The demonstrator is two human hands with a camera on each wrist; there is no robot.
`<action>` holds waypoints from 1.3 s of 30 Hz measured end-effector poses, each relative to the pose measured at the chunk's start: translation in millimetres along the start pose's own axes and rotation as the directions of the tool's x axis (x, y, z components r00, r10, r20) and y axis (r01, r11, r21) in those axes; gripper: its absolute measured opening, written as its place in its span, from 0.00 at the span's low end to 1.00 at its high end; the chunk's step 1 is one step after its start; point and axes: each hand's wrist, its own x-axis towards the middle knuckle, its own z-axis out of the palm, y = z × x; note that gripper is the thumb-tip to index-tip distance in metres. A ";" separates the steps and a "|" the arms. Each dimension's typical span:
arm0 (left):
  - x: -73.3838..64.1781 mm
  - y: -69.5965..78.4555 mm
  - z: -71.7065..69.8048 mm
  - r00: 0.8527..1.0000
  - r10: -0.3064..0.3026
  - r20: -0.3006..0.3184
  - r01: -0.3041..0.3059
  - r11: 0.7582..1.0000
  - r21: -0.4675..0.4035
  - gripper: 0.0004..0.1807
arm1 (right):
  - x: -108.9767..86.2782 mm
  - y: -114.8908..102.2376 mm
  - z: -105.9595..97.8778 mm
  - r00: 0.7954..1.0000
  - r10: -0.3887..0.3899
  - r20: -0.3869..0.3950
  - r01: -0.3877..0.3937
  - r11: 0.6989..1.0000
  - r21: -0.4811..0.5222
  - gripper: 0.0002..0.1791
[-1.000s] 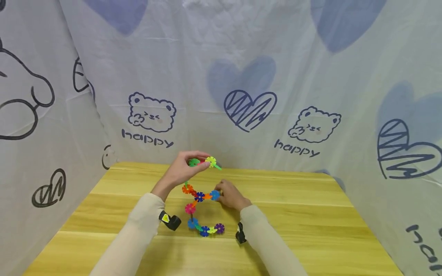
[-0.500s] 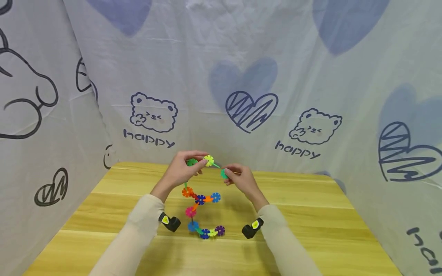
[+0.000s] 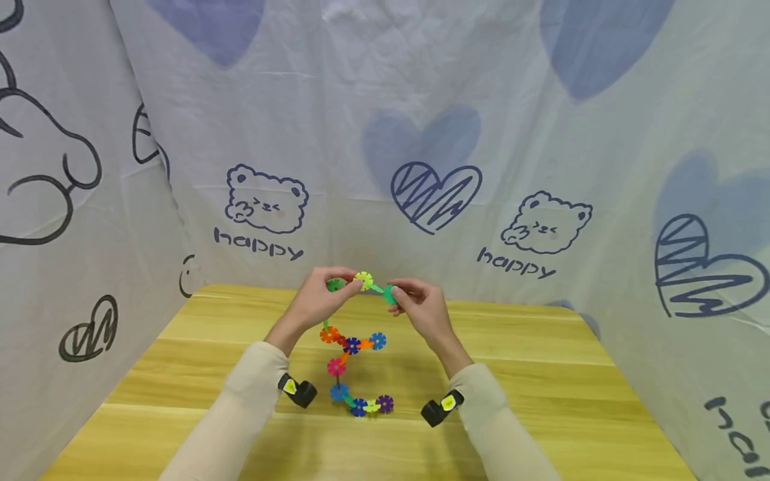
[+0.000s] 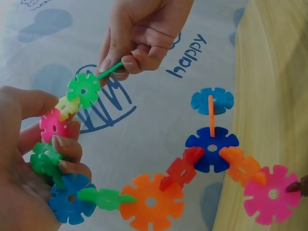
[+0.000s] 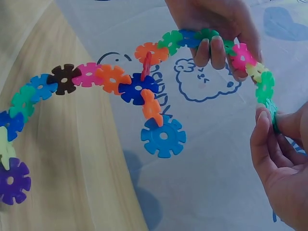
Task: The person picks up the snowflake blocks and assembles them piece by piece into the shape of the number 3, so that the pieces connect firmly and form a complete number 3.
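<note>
A chain of colourful notched plastic snowflake discs hangs and curves between my hands, shaped like an E. My left hand grips its upper part, with fingers curled round green and pink discs in the left wrist view. Past the left thumb stick out a yellow disc and a light green disc. My right hand pinches a teal-green snowflake disc between thumb and fingers. That disc meets the light green one edge-on; how deep the slots engage is hidden. A blue disc ends the middle branch.
Below lies a wooden table, with white printed cloth hanging behind and at both sides. The chain's lower branch ends in a purple disc. Black wrist cameras sit on both sleeves.
My right hand has risen from beside the middle branch to the chain's upper end, bringing the teal-green disc against the light green one. The left hand stays nearly in place.
</note>
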 end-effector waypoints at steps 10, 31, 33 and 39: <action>0.0 -2.9 6.3 1.000 -0.022 0.001 0.022 0.999 -0.042 0.19 | -1.1 1.4 7.6 0.995 -0.063 -0.080 0.066 0.997 0.031 0.10; 1.7 -7.6 -1.5 0.996 -0.060 -0.064 0.053 0.993 -0.106 0.23 | -16.6 3.0 9.8 0.996 -0.004 -0.089 -0.010 0.987 -0.163 0.16; 2.8 -9.3 -6.7 0.993 -0.069 -0.098 0.055 0.989 -0.139 0.23 | -25.6 11.2 14.3 0.997 -0.027 -0.077 0.004 0.957 -0.291 0.15; 5.3 -5.4 -14.2 0.984 -0.110 -0.143 0.069 0.962 -0.263 0.25 | -41.6 42.7 35.0 0.990 -0.139 0.016 0.112 0.722 -0.683 0.23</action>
